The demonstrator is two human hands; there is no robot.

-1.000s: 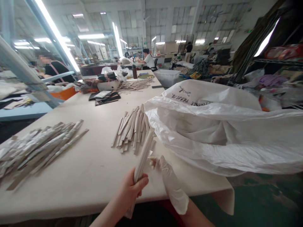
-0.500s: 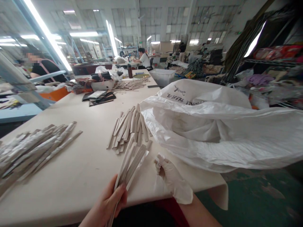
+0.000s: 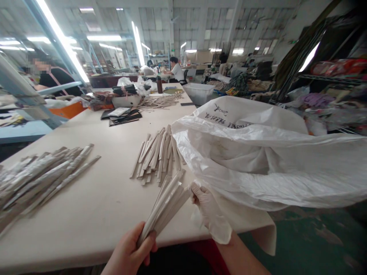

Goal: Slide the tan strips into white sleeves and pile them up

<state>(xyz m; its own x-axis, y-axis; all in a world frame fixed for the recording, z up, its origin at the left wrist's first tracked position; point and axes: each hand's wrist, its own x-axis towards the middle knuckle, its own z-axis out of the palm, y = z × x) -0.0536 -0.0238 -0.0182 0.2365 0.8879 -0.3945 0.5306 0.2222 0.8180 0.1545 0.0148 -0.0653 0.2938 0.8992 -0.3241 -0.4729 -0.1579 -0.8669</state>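
My bare left hand [image 3: 136, 244] is closed around the lower end of a bundle of flat beige strips [image 3: 166, 206], which fan out away from me. My right hand [image 3: 208, 208], in a pale glove, is pinched at the far tip of the bundle's rightmost strip. A thin, translucent white film [image 3: 196, 219] hangs under its fingers; how it is gripped is partly hidden. Just beyond, a loose pile of similar strips [image 3: 159, 154] lies on the table [image 3: 94, 206]. Another pile of strips [image 3: 48, 175], with whitish shiny surfaces, lies at the left.
A large white woven sack [image 3: 258, 172] with handwriting gapes over the table's right side. Farther back are dark flat pieces [image 3: 124, 117], plastic bags, a brown bottle [image 3: 159, 84] and a white tub [image 3: 199, 91]. Several people work in the background, one [image 3: 54, 74] at the left.
My left hand has tilted the bundle to the right, and its strips are fanned differently. My right hand has come up against the strip tips; before, it was slightly apart from them.
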